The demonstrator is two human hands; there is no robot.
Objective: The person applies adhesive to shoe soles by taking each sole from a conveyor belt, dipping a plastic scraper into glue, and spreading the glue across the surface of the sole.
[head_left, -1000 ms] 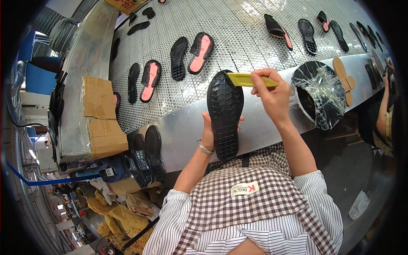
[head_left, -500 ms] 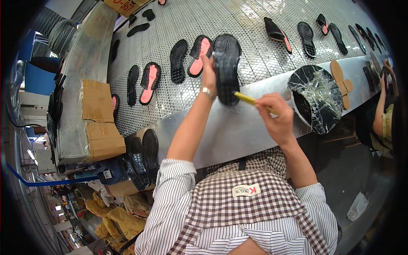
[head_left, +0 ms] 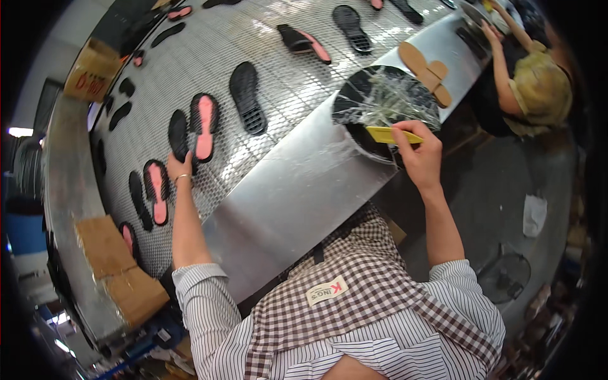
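My left hand [head_left: 178, 166] is at the heel end of a black shoe sole [head_left: 178, 133] on the metal mesh surface, fingers and thumb closed round its edge. Just right of that sole lies a black sandal upper [head_left: 204, 126] with a pink insole strip. Another black sole [head_left: 247, 96], ridged at its heel, lies further right. My right hand [head_left: 418, 152] pinches a flat yellow spreader [head_left: 387, 135], held over the opening of a round tub [head_left: 361, 151]. Black sheeting and crumpled clear film [head_left: 396, 95] cover much of the tub.
A smooth metal ledge [head_left: 285, 209] borders the mesh belt [head_left: 278, 142]. Tan sole-shaped pieces [head_left: 427, 73] lie beyond the tub. More sandal parts [head_left: 304, 43] are spread across the belt. Cardboard [head_left: 117, 269] covers the left rail. A co-worker [head_left: 532, 88] is at the far right.
The sole that my left hand held up now lies on the mesh, and that hand has moved left to another sole. My right hand has carried the spreader from the sole to the tub. The view has turned.
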